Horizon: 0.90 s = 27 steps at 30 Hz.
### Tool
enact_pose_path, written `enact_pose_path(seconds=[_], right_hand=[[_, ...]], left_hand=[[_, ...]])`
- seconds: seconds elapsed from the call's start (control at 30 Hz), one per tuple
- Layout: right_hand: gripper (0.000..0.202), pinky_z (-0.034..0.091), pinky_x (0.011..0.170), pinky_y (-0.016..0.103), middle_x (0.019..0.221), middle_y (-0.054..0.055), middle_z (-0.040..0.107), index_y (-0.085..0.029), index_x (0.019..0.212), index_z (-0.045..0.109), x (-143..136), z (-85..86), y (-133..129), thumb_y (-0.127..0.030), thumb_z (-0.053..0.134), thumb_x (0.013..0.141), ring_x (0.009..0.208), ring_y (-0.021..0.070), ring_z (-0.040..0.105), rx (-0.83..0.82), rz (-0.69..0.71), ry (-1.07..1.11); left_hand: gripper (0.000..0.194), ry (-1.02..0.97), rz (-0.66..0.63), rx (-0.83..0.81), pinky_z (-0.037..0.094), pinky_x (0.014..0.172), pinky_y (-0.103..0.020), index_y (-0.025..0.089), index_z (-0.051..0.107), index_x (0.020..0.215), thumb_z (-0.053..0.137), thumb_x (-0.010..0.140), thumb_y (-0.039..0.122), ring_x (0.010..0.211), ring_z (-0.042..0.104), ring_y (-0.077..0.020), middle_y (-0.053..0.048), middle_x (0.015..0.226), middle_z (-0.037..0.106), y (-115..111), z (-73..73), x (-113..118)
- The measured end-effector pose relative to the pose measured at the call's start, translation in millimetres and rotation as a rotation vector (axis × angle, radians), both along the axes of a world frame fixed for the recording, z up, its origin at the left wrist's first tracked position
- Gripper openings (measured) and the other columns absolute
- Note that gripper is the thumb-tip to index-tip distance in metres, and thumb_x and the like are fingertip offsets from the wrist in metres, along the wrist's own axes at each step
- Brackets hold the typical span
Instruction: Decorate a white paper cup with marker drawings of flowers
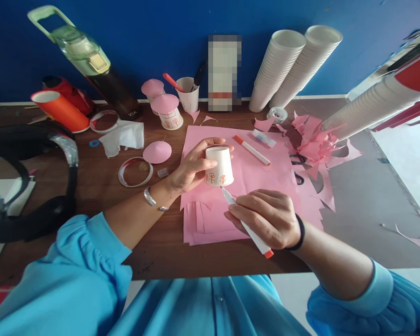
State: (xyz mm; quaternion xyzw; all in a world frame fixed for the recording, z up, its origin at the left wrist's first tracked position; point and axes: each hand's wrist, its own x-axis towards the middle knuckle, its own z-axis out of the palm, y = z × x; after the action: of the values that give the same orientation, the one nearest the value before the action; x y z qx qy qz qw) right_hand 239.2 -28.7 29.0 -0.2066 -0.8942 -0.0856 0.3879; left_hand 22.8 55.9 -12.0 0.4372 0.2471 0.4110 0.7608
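Note:
My left hand (196,163) holds a white paper cup (221,164) upside down, fingers wrapped round its far side and thumb on its near side. Small orange and yellow flowers are drawn along the cup's wide lower rim. Gripped in my right hand (266,217) is a white marker pen (249,230) with an orange end; its tip points at the cup's lower edge, and I cannot tell whether it touches. Beneath both hands lie pink paper sheets (196,224). An orange marker cap (238,138) sits on a second marker lying on the pink paper.
Pink-roofed paper cups (171,116) stand at the back, beside a cup of pens (188,98). A loose pink cone (157,152) and tape rolls (135,172) lie left. Stacked cups (275,70), paper scraps (311,135) and scissors (298,159) are right. Headphones (72,177) lie far left.

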Motion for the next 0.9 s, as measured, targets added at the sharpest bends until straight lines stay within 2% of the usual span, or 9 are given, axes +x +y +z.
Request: enact_pose_path(seconds=[0.13, 0.23, 0.47, 0.6, 0.73, 0.9], right_hand=[[0.01, 0.052, 0.052, 0.026, 0.071, -0.003, 0.067, -0.018, 0.095, 0.064, 0.8, -0.6, 0.0, -0.014, 0.072, 0.098, 0.059, 0.0111, 0.063, 0.003, -0.003, -0.015], [0.009, 0.052, 0.052, 0.027, 0.071, -0.002, 0.067, -0.017, 0.095, 0.064, 1.0, -0.8, 0.0, -0.014, 0.073, 0.098, 0.059, 0.0116, 0.062, -0.001, 0.001, -0.006], [0.009, 0.051, 0.054, 0.027, 0.073, -0.002, 0.066, -0.016, 0.095, 0.066, 1.6, -2.0, -0.4, -0.013, 0.075, 0.095, 0.061, 0.0121, 0.061, -0.007, 0.008, -0.013], [0.009, 0.051, 0.053, 0.026, 0.071, -0.002, 0.066, -0.017, 0.095, 0.066, 1.1, -1.7, -0.4, -0.014, 0.074, 0.097, 0.06, 0.0117, 0.061, -0.011, 0.004, -0.012], [0.008, 0.051, 0.052, 0.027, 0.07, -0.002, 0.067, -0.016, 0.095, 0.065, 0.5, -1.5, -0.4, -0.014, 0.072, 0.099, 0.057, 0.0109, 0.06, -0.003, -0.006, 0.001], [0.01, 0.053, 0.053, 0.026, 0.072, -0.003, 0.067, -0.017, 0.096, 0.065, 1.6, -1.7, -0.2, -0.014, 0.074, 0.097, 0.06, 0.0119, 0.063, -0.008, 0.001, -0.018]], left_hand=[[0.066, 0.064, 0.031, -0.017, 0.057, 0.092, -0.04, 0.026, 0.059, 0.13, 0.093, 0.074, 0.035, 0.124, 0.069, -0.031, -0.011, 0.14, 0.068, -1.5, 2.5, 1.9], [0.07, 0.123, 0.058, -0.055, 0.058, 0.085, -0.037, 0.027, 0.058, 0.127, 0.097, 0.069, 0.033, 0.112, 0.071, -0.027, -0.009, 0.134, 0.068, -1.8, 3.4, 3.4], [0.052, 0.048, 0.077, -0.013, 0.061, 0.089, -0.037, 0.024, 0.063, 0.118, 0.089, 0.073, 0.03, 0.101, 0.07, -0.0207, -0.003, 0.116, 0.063, 1.0, -2.5, 0.9], [0.057, 0.042, 0.078, -0.006, 0.059, 0.089, -0.037, 0.027, 0.064, 0.124, 0.088, 0.073, 0.028, 0.097, 0.069, -0.0183, -0.002, 0.12, 0.064, 1.8, -4.0, -0.6], [0.069, 0.036, 0.068, -0.042, 0.056, 0.09, -0.036, 0.031, 0.059, 0.137, 0.089, 0.074, 0.027, 0.108, 0.069, -0.0221, -0.004, 0.129, 0.069, 1.9, -1.6, -0.9], [0.063, 0.01, 0.055, -0.026, 0.053, 0.098, -0.04, 0.027, 0.061, 0.135, 0.087, 0.078, 0.028, 0.131, 0.064, -0.0305, -0.01, 0.142, 0.069, 2.9, -1.2, -0.7]])
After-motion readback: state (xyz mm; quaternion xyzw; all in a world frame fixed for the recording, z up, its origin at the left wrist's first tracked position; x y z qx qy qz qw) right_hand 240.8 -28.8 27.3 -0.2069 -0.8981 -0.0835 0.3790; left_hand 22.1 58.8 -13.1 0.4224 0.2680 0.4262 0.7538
